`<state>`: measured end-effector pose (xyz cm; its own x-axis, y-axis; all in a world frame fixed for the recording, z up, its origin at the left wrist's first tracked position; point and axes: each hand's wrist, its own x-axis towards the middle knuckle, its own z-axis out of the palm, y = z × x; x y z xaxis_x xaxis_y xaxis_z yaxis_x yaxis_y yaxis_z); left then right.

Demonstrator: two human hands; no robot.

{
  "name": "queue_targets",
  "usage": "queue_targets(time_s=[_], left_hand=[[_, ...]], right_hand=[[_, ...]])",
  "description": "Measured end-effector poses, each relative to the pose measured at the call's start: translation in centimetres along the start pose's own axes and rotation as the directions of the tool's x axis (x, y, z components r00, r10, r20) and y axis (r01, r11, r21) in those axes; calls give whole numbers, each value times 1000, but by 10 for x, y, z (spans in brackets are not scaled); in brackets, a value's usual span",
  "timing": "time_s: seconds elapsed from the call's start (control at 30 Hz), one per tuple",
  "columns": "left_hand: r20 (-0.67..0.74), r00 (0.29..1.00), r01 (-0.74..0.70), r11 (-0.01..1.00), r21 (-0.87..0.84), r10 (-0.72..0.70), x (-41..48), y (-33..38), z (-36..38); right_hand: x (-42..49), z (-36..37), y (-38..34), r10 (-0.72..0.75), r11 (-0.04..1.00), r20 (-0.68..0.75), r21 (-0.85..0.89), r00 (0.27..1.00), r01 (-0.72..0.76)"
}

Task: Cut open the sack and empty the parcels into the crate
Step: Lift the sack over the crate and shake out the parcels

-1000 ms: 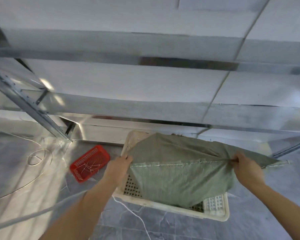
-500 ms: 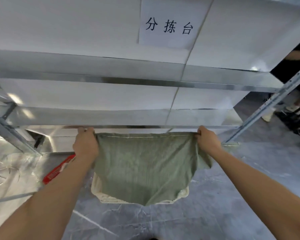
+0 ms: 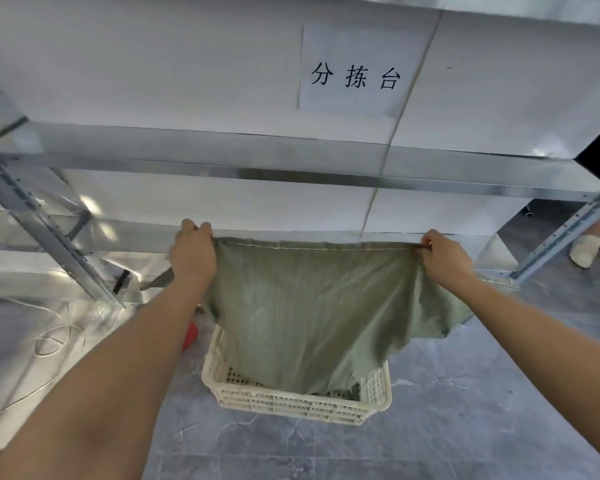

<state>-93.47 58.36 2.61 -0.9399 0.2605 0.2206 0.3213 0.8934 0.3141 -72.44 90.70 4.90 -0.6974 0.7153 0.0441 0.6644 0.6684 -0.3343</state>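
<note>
Sack held stretched over crate

Forearms reach forward from the near edge; the left hand (image 3: 193, 252) and right hand (image 3: 445, 256) each clench a top corner of the green sack (image 3: 309, 306), pulling its stitched seam taut. Its lower end hangs into the white crate (image 3: 291, 401) on the grey floor (image 3: 465, 427), before a metal rack (image 3: 291, 174) with a paper sign (image 3: 355, 76).

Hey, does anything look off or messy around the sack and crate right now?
Mostly fine: both hands, left and right, hold the green sack over the white crate. Two oddities: loose white string lies coiled on the floor at left, and the sack's right side drapes outside the crate's rim.
</note>
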Motion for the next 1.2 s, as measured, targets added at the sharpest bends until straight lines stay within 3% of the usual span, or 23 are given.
queue_targets(time_s=[0.2, 0.43, 0.73, 0.83, 0.93, 1.07, 1.2], left_hand=[[-88, 989, -107, 988, 112, 117, 21, 8, -52], [-161, 941, -264, 943, 201, 297, 59, 33, -134], [-257, 904, -301, 936, 181, 341, 118, 49, -224], [-219, 917, -324, 942, 84, 334, 135, 55, -240], [-108, 923, -357, 927, 115, 369, 139, 50, -238], [-191, 915, -347, 935, 71, 355, 144, 44, -240], [-82, 920, -367, 915, 166, 384, 144, 42, -236]], right_hand=[[15, -45, -18, -101, 995, -130, -2, 986, 102], [49, -121, -49, -102, 986, -274, 98, 956, 134], [67, -205, -97, -150, 983, -416, 37, 897, 181], [68, -219, -102, -119, 988, -432, 42, 894, 152], [63, -210, -103, -109, 990, -366, 48, 924, 136], [60, -214, -110, -116, 982, -455, 80, 883, 171], [60, -212, -112, -118, 984, -393, 75, 912, 160]])
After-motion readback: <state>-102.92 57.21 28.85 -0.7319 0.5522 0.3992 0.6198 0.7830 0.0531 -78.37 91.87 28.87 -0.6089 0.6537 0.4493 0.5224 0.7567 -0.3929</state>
